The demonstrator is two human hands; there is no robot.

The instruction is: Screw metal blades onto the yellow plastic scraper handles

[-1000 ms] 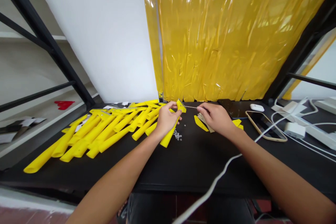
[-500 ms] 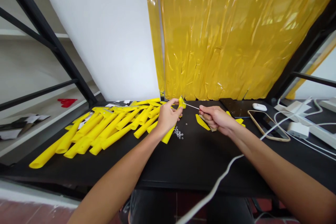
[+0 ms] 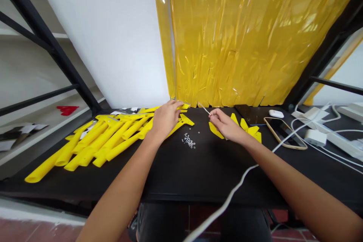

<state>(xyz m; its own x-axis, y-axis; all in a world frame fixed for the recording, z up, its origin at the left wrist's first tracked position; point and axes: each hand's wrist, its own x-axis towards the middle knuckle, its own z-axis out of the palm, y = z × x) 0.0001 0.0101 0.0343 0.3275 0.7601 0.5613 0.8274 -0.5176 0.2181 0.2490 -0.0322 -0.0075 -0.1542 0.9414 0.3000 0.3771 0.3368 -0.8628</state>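
Observation:
My left hand (image 3: 166,118) is at the right end of a pile of yellow plastic tubes (image 3: 106,140). Its fingers curl over a yellow tube (image 3: 185,106), whose end shows past the fingertips; the palm side is hidden. Just below those fingers lies another yellow piece with a flared end (image 3: 185,120). My right hand (image 3: 225,124) is closed, pinching a thin metal rod (image 3: 204,109) that points up and to the left, clear of the tubes. Small loose screws and nuts (image 3: 188,140) are scattered on the black tabletop (image 3: 204,170) between my hands.
Flat yellow pieces (image 3: 252,130) lie beside my right hand. Further right are a dark tablet (image 3: 249,113), a phone (image 3: 283,132), a white case (image 3: 276,114) and a power strip (image 3: 337,130). A white cable (image 3: 235,193) crosses the front edge. Yellow plastic sheeting (image 3: 241,45) hangs behind.
My left hand has moved left to the pile from where it held up a yellow piece. The rod has come away from that piece and now tilts upward in my right hand.

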